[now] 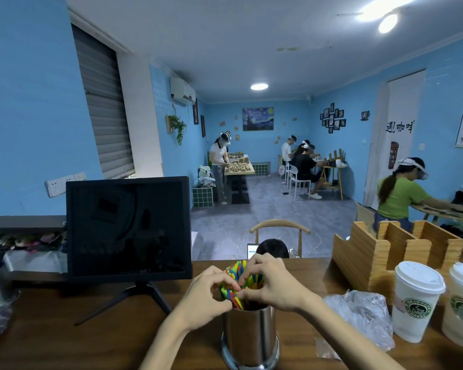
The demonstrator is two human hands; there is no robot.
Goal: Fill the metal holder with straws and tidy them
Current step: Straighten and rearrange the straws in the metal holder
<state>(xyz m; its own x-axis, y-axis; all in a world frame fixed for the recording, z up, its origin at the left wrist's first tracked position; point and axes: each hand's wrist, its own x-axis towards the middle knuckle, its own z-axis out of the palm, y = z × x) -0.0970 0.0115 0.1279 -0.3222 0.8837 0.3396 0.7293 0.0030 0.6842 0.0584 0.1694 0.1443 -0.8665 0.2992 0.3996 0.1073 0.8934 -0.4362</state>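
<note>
The metal holder (249, 335) was set upright on the wooden counter (51, 343), with the coloured straws (238, 276) bunched in its mouth. The bundle was pinched from both sides by the curled fingers of the left hand (207, 295) and right hand (273, 285). The straws were judged light, thin and easily crushed or splayed, best gathered gently just above the rim.

The tall white hanging cloth banner (400, 134) on the right wall bears black brush characters, "咖啡" legible among them. Round green logos on the two white lidded paper cups (417, 300) are too blurred to read.
</note>
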